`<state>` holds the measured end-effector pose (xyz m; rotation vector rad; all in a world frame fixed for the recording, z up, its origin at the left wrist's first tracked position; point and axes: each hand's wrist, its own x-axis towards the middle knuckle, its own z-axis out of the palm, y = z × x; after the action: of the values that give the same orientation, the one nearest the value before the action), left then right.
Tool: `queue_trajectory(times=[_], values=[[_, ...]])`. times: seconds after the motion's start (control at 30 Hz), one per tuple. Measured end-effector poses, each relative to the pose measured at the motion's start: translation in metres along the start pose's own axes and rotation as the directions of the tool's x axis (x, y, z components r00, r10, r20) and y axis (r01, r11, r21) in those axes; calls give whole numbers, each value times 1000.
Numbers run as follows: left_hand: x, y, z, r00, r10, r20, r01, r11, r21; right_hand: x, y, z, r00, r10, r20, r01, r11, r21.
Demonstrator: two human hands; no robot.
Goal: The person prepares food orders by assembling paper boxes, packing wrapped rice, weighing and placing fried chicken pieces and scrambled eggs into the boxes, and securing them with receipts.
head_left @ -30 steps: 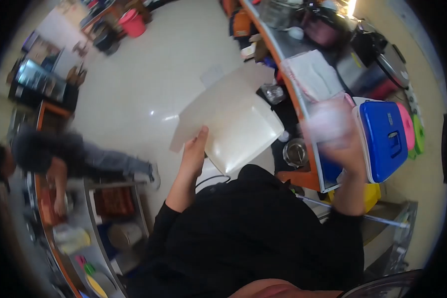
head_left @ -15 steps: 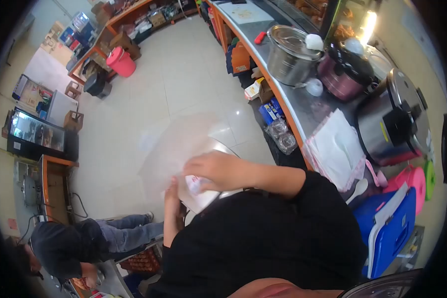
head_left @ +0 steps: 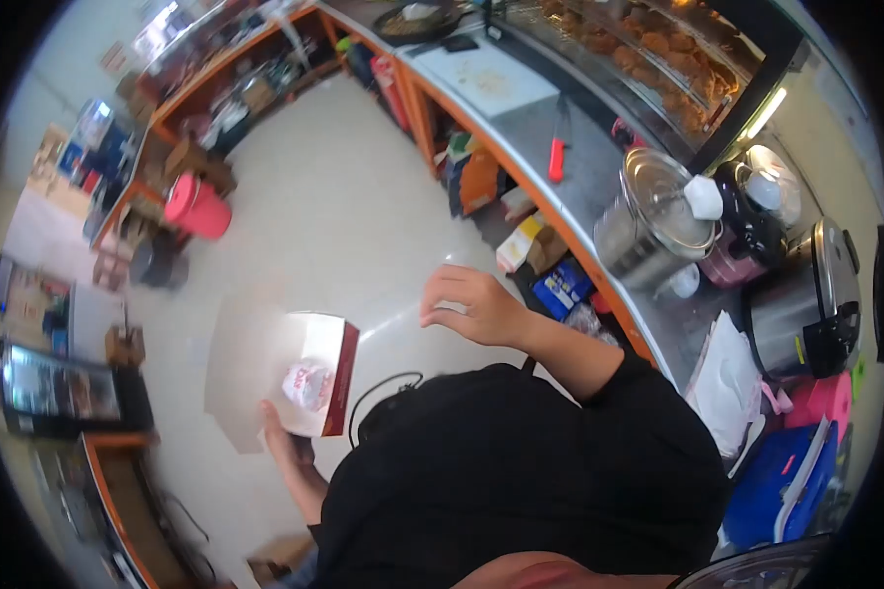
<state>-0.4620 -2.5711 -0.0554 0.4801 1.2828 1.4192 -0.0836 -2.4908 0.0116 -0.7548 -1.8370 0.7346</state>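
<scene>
My left hand point(head_left: 287, 454) grips an open cardboard food box point(head_left: 338, 383) from below and the side, white inside with a dark red outer wall. Its pale lid flap point(head_left: 241, 368) stands out to the left, blurred. In the box lies a small round bundle point(head_left: 307, 384) in white wrapping with red print; what it contains is hidden. My right hand point(head_left: 473, 302) hangs in the air to the right of the box, apart from it. Its fingers are loosely bent, with a gap to the thumb and nothing between them.
Along the right counter stand a steel pot point(head_left: 648, 221), a dark rice cooker point(head_left: 746, 231) and a large steel cooker point(head_left: 805, 304). A red-handled knife point(head_left: 557, 157) lies near the white cutting board point(head_left: 486, 79). White paper sheets point(head_left: 722, 388) and a blue cooler point(head_left: 781, 491) are nearer me.
My right hand has left the wrapped bundle and moved up and right. The box in my left hand has shifted left. The view has turned, and the co-worker is mostly out of sight.
</scene>
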Motion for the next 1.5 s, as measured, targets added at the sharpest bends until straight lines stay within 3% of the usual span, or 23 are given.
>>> queue_trajectory(times=[0.17, 0.27, 0.4, 0.43, 0.53, 0.63, 0.73, 0.83, 0.9, 0.97, 1.1, 1.13, 1.2, 1.33, 1.43, 1.5], values=[[170, 58, 73, 993, 41, 111, -40, 999, -11, 44, 76, -39, 936, 174, -305, -232, 958, -167], [252, 81, 140, 991, 22, 133, -21, 1000, -11, 70, 130, -59, 833, 287, -473, -359, 931, -66], [344, 86, 208, 989, 6, 149, -1, 999, -32, 134, 211, -98, 756, 382, -532, -451, 892, -1], [362, 88, 224, 985, 16, 170, -10, 999, -39, 160, 227, -109, 731, 457, -506, -521, 854, 19], [407, 101, 273, 994, 18, 111, -13, 999, -42, 243, 288, -133, 811, 359, -463, -435, 898, -64], [449, 110, 297, 999, 3, 49, -2, 1000, -9, 329, 342, -138, 924, 205, -324, -273, 945, -181], [512, 115, 312, 988, 14, 153, -7, 999, -46, 407, 385, -133, 972, 85, -218, -142, 955, -261], [582, 123, 335, 994, -17, 109, 17, 1000, -2, 463, 424, -131, 985, 134, -113, -150, 977, -154], [634, 140, 358, 995, -15, 98, 9, 998, 63, 486, 459, -130, 971, 166, -173, -199, 961, -193], [681, 157, 401, 994, -18, 112, 1, 990, 143, 499, 487, -137, 940, 218, -262, -281, 931, -234], [833, 181, 468, 889, -58, 455, 33, 998, 62, 520, 528, -172, 799, 342, -495, -493, 844, -212], [866, 187, 486, 903, -94, 420, 58, 994, 97, 522, 536, -175, 752, 382, -537, -540, 824, -170], [908, 197, 530, 929, -81, 362, 35, 991, 132, 524, 556, -196, 705, 372, -604, -616, 744, -260], [953, 197, 618, 917, -101, 387, 65, 992, 106, 533, 580, -238, 443, 439, -781, -781, 617, -97], [980, 188, 658, 893, -94, 440, 83, 996, 46, 551, 622, -273, 386, 395, -834, -765, 642, -51], [989, 182, 679, 912, -64, 405, 67, 998, 7, 580, 637, -300, 438, 346, -830, -742, 660, -116]])
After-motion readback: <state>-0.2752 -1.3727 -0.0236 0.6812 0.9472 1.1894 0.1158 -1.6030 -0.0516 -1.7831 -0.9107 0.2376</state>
